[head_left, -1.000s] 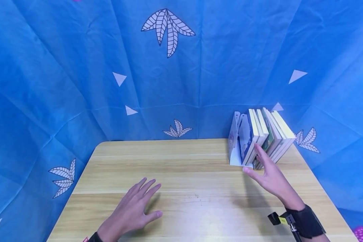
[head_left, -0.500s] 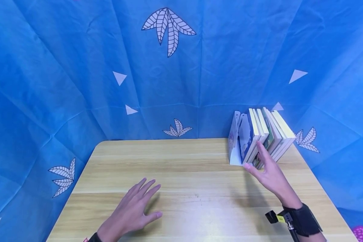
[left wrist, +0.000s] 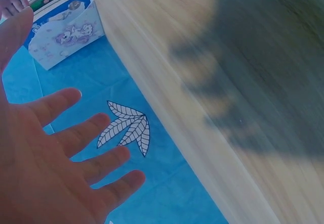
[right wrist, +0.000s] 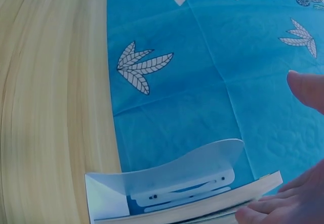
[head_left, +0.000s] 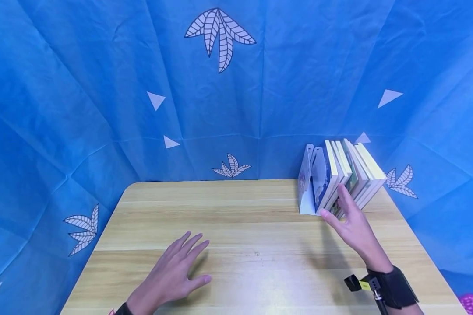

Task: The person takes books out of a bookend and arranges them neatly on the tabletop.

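Observation:
Several books (head_left: 339, 164) stand in a row, leaning to the right, at the back right of the table. A pale bookend (head_left: 305, 177) with a printed picture stands at their left, a gap above its base before the first book, which has a dark blue cover. My right hand (head_left: 352, 227) is at the front of the row, thumb and index finger spread apart. In the right wrist view its fingers (right wrist: 273, 204) lie right at the book edges, while the thumb stays apart from them. My left hand (head_left: 169, 271) hovers over the table's front left, fingers straight and spread, holding nothing.
The light wooden table (head_left: 220, 210) reaches back to a blue cloth curtain (head_left: 228, 100) with white leaf and triangle prints, which also surrounds both sides. A black strap with a small camera (head_left: 390, 286) is on the right wrist.
My right hand has shifted slightly to the right and back along the book fronts. The books at the left of the row look slightly more spread. My left hand has stayed still.

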Tool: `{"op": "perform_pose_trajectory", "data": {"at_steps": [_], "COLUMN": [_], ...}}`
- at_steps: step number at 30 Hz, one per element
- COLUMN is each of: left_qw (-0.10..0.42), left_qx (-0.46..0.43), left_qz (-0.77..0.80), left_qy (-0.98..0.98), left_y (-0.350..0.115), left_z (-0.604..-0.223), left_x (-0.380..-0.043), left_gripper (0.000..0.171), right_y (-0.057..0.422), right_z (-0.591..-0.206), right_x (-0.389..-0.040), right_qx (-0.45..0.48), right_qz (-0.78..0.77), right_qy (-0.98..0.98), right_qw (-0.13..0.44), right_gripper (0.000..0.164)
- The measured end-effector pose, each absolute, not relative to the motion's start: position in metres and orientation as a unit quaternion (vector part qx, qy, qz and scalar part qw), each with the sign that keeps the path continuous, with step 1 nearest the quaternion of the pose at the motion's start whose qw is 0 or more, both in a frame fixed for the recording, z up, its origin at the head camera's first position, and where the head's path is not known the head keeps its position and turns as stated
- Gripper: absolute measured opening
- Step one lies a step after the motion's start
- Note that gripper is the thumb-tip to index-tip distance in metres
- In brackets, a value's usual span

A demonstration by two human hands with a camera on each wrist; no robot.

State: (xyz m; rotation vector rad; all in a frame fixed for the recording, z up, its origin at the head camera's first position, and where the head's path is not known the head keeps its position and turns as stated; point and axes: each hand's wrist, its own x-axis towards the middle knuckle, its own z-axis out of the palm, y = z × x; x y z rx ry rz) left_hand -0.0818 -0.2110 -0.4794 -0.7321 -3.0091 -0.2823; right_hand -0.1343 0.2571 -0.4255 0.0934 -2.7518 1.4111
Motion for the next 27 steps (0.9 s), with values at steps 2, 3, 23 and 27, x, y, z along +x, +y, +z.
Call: {"op": "perform_pose_trajectory", "data": {"at_steps": [2,3,23,27], "left_qw": [0.019,0.021,0.035,0.034], "left_qx": [-0.237,-0.238,-0.248,-0.250], "left_qz": [-0.089,-0.087,-0.086,-0.087], "left_qy": [-0.967,-0.967,-0.964,-0.964], "left_y": [-0.211,-0.211,-0.211,-0.211], "left_z": [-0.479,-0.479,-0.480,-0.479], "left_x": [-0.082,-0.082,-0.079,-0.078], "left_gripper": [0.077,0.077,0.074,0.073], "right_y": [0.257,0.257,0.234,0.229], "right_z": [-0.426,-0.426,-0.424,-0.425], "right_x": [-0.134,-0.134,-0.171,-0.182], "right_qx": [0.027,0.026,-0.041,-0.088], "right_qz": [0.463,0.466,0.468,0.421], "right_qy": [-0.886,-0.884,-0.879,-0.894], "right_qw": [0.024,0.024,0.087,0.129], "right_gripper": [0.096,0.096,0.074,0.038]}}
